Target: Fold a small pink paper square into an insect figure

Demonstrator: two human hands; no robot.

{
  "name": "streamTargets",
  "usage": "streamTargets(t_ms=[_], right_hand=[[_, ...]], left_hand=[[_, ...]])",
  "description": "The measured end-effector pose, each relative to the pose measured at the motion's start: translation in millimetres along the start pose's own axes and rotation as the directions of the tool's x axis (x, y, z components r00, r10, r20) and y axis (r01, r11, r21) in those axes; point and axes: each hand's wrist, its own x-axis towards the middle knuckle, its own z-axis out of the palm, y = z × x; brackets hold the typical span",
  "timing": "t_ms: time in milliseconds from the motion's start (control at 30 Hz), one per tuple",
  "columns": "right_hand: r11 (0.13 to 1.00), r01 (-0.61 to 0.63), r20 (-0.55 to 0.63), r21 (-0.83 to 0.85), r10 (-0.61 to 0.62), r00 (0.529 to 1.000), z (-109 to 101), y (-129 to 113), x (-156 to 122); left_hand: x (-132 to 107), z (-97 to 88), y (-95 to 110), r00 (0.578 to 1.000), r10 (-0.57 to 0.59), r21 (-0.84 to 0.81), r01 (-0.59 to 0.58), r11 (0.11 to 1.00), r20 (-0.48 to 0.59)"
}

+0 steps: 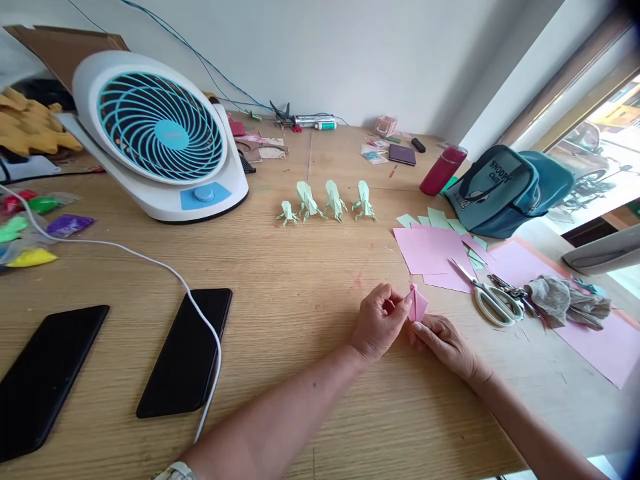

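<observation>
two hands meet on a small pink folded paper (417,305) over the table (300,313) near its front edge: the left hand (379,323) pinches the upper tip, the right hand (447,341) presses closed fingertips on the lower corner. the piece looks light, thin and quick to crease, best taken by its folded edges. scissors (493,298) and pink sheets (430,250) lie to the right.

The left grip (377,323) is curled with its knuckles up, thumb and forefinger pinched together at its right edge. The bare left forearm (280,420) runs in from the lower middle, wrist straight. The right grip (444,340) lies flatter, its fingers (423,328) stretched toward the left one and close against it; its thumb seems tucked beneath. The right forearm (530,427) enters from the lower right corner.
</observation>
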Motion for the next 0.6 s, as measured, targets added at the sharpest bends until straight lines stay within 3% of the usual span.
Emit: streamTargets(t_ms=[267, 467, 600], right_hand=[[0.995, 0.096, 0.011, -0.025, -0.096, 0.995, 4.4, 10.7, -1.4], [0.988, 0.151, 0.021, -0.029, -0.150, 0.988, 7.3, 15.4, -2.3], [0.978, 0.209, 0.106, -0.005, -0.207, 0.973, -0.7, 18.2, 3.0]], left_hand=[[0.6, -1.2, -4.7, 1.000, 0.004, -0.040, -0.005, 0.999, -0.025], [2.5, -2.0, -3.0, 0.998, -0.057, -0.087, 0.057, 0.995, 0.000], [4.2, -3.7, -5.9, 0.994, -0.113, -0.114, 0.111, 0.987, -0.003]])
